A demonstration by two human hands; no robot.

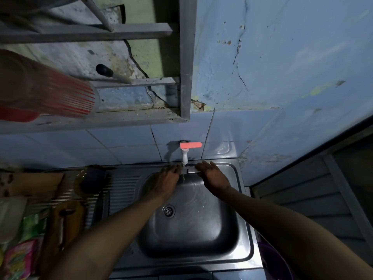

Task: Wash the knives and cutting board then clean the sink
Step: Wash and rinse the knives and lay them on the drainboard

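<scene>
A steel sink (pixel 245 235) fills the middle, its basin wet and its drain (pixel 169 211) at the centre left. A white tap (pixel 184 155) with a red lever (pixel 190 145) sticks out of the tiled wall above the basin and a thin stream runs from it. My left hand (pixel 165 181) and my right hand (pixel 214 176) reach to the sink's back edge on either side of the spout, fingers straight, holding nothing. A wooden cutting board (pixel 66 225) with a knife (pixel 63 229) on it lies on the drainboard at the left.
A ribbed drainboard (pixel 121 193) lies left of the basin with a dark bowl-like thing (pixel 88 180). Coloured packets (pixel 22 253) sit at the far left. A grey wall rack (pixel 181 77) holds a red-striped tumbler (pixel 50 91) overhead. A purple tub (pixel 276 261) is at the lower right.
</scene>
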